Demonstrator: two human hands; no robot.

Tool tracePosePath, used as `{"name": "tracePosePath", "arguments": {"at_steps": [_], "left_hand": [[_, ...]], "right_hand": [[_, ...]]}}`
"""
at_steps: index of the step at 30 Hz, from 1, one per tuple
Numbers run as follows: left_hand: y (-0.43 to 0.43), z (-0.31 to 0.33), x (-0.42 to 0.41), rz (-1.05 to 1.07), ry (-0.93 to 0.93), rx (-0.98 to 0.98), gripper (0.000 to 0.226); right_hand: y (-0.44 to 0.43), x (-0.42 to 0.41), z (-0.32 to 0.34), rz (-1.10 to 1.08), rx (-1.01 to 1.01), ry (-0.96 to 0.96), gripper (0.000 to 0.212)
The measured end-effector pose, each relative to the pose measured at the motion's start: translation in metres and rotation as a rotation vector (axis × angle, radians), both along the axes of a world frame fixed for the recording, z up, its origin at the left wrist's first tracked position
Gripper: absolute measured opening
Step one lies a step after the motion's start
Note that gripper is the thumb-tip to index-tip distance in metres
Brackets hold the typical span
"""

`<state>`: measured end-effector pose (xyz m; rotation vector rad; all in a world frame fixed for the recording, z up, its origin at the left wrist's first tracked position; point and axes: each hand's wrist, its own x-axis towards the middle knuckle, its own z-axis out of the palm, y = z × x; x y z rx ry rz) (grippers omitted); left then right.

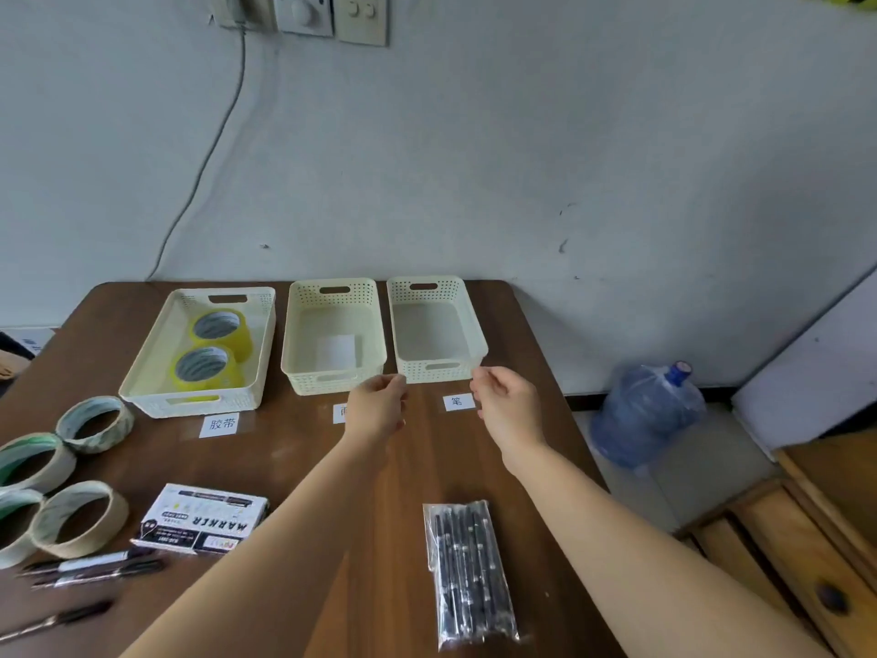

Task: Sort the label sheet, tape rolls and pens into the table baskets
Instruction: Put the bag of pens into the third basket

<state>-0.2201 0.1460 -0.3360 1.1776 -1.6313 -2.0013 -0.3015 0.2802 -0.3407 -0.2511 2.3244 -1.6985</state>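
Your left hand point(377, 406) and right hand point(508, 406) reach out side by side over the wooden table point(284, 463), fingers loosely curled, tips at the two near corners of the right basket point(439, 371). Whether they pinch its rim or only touch it cannot be told.

Between the hands lies a paper tag point(456, 402) marked 笔. Just beyond your left hand stands the middle basket point(327, 386), the white label sheet point(336, 351) flat on its floor. Farther left of that hand, the larger left basket point(151, 360) holds two yellow tape rolls point(204, 368).

Behind the hands, between your forearms, lies a clear bagged pack of pens point(470, 569). Well left of your left forearm are a marker box point(201, 517), four pale tape rolls point(80, 517) and several loose pens point(90, 569).
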Motion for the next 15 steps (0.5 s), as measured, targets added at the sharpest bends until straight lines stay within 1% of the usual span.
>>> {"name": "tracePosePath", "arguments": {"at_steps": [5,11,15], "left_hand": [[0.03,-0.035,0.01,-0.093,-0.12,-0.041,0.014],[0.054,-0.075,0.016,-0.196,-0.246,-0.028,0.02],[0.065,-0.094,0.02,-0.259,-0.325,-0.026,0.02]], "right_hand": [[0.029,0.015,-0.027,-0.035,0.083,-0.058,0.03],[0.055,0.03,-0.056,-0.041,0.169,-0.136,0.025],[0.069,0.041,-0.081,-0.032,0.254,-0.192,0.024]]}}
